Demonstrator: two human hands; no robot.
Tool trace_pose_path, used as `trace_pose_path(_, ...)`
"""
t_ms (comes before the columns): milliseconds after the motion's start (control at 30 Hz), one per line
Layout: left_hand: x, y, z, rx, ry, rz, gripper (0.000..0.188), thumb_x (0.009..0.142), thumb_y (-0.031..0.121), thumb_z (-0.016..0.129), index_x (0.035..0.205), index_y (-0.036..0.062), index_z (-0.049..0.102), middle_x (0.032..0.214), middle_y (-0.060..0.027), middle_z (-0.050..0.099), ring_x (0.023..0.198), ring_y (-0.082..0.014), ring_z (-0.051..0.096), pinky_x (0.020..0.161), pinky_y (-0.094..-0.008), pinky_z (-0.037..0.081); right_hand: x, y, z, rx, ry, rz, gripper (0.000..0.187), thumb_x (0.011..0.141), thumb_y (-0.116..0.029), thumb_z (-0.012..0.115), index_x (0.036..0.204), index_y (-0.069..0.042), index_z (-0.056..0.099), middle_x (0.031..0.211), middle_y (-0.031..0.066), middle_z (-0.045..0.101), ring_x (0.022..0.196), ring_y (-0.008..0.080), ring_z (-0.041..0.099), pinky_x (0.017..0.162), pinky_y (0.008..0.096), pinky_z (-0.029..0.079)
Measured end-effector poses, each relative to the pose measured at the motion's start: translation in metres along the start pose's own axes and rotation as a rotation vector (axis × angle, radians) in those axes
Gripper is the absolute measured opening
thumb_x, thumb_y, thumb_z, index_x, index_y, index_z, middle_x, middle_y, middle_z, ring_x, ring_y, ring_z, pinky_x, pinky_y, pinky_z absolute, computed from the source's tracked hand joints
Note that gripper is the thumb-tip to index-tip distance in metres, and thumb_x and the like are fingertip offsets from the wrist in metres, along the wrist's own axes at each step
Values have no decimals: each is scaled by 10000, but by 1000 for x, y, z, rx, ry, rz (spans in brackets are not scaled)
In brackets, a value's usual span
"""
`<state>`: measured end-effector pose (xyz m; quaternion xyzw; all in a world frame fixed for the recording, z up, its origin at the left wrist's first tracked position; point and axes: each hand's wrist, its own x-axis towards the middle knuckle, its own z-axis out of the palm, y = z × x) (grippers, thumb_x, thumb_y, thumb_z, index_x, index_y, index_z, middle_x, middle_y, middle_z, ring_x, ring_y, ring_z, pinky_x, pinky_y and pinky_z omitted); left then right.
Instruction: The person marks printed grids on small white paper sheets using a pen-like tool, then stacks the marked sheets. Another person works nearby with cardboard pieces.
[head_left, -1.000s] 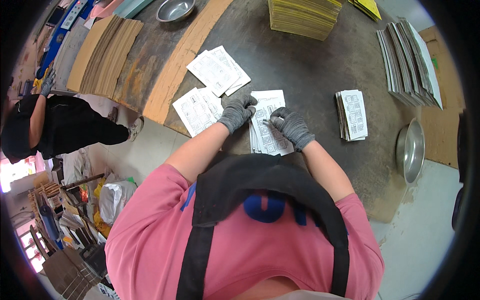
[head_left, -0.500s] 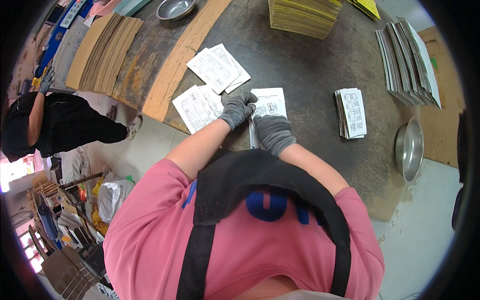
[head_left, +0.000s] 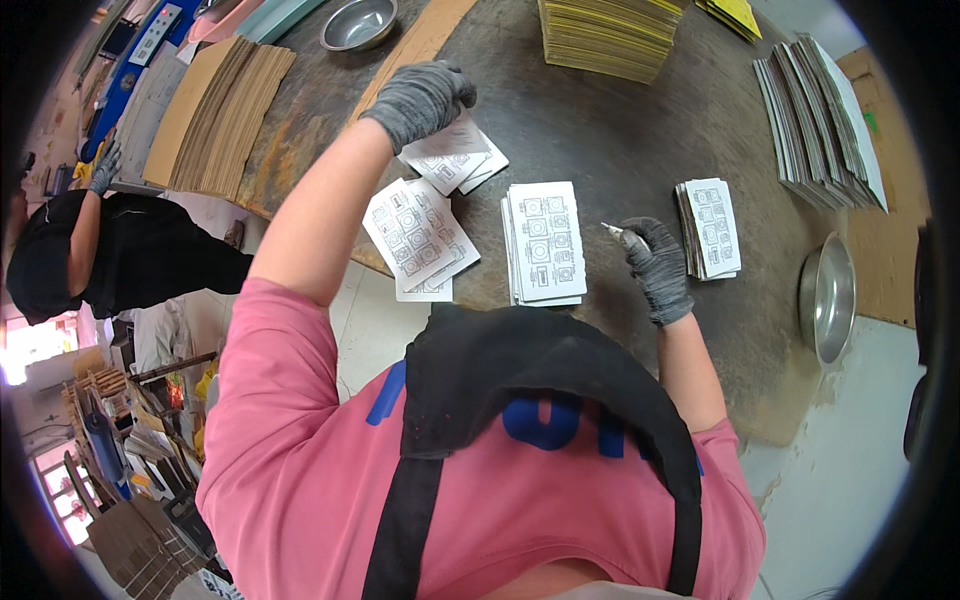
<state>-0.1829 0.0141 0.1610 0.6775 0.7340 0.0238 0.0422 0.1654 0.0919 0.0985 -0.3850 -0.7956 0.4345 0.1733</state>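
My left hand (head_left: 425,100), in a grey knitted glove, is raised over the far loose printed cards (head_left: 483,178). Its fingers are pinched on the edge of a blurred printed card (head_left: 455,138). More loose cards (head_left: 410,232) overlap on the near left, at the table edge. Before me lies a neat stack of white printed cards (head_left: 542,240), untouched by either hand. To its right, my gloved right hand (head_left: 657,270) is closed round a small pale pointed tool (head_left: 615,231); most of it is hidden in the fingers.
A smaller card stack (head_left: 712,228) sits right of my right hand. Tall stacks of brown board (head_left: 215,115), yellow-edged board (head_left: 608,40) and grey-white board (head_left: 818,120) stand around. Metal bowls (head_left: 360,24) (head_left: 828,300) rest at far left and right edge. A co-worker (head_left: 130,245) is at left.
My hands have parted from the card stack. The left has swung up and left over the loose cards; the right has moved right, its pointed tool now showing. The near-left cards lie differently.
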Motion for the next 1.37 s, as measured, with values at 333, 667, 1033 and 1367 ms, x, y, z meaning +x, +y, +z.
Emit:
trace_pose_path(333, -14, 7, 80, 36, -151, 236, 411, 716, 117, 572, 1123, 147, 533, 1184, -87, 496, 1123, -221, 441, 977, -350, 307, 2, 12, 12, 4, -47, -26, 277, 773, -183, 602, 1000, -31, 565, 872, 63, 565, 731, 115, 539, 645, 246, 451)
trace_pose_path(667, -210, -13, 217, -887, 496, -1031, 668, 783, 315, 610, 1253, -67, 329, 1204, -223, 453, 1127, -278, 440, 924, -324, 360, 58, -49, 123, 254, -613, -111, 452, 795, -271, 564, 1198, -96, 456, 1051, 106, 565, 911, 189, 565, 768, 305, 442)
trace_pose_path(1033, -208, 66, 158, -1984, 260, -1323, 424, 750, 192, 675, 1075, -31, 521, 966, -131, 606, 810, -224, 608, 643, -355, 519, 25, -41, 238, 55, -629, -69, 369, 800, -146, 480, 1157, -51, 482, 1127, 208, 515, 1041, 328, 500, 899, 340, 384)
trace_pose_path(1367, -213, 18, 134, -1962, 576, -1022, 481, 769, 193, 648, 1161, 2, 446, 1054, -118, 564, 886, -241, 584, 739, -371, 508, 152, 5, 211, 725, -621, 172, 270, 819, -112, 410, 1053, -40, 524, 1044, 179, 582, 928, 237, 589, 823, 314, 458)
